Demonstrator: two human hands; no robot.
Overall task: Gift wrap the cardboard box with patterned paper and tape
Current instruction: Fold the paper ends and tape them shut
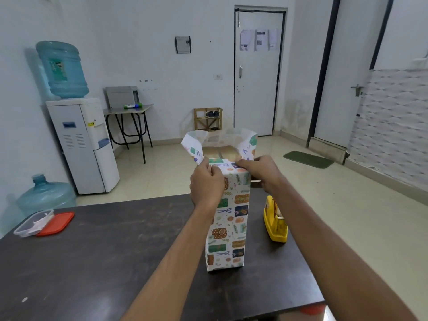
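A tall box wrapped in patterned paper stands upright on the dark table. Above the box's top the loose paper still stands up as an open collar, and brown cardboard shows inside it. My left hand grips the near left top corner, fingers curled over the folded-down near flap. My right hand pinches the paper at the near right top corner. A yellow tape dispenser sits on the table just right of the box.
A clear plastic container and its red lid lie at the table's far left edge. Beyond the table are a water dispenser, a spare water bottle, a small folding table and a door.
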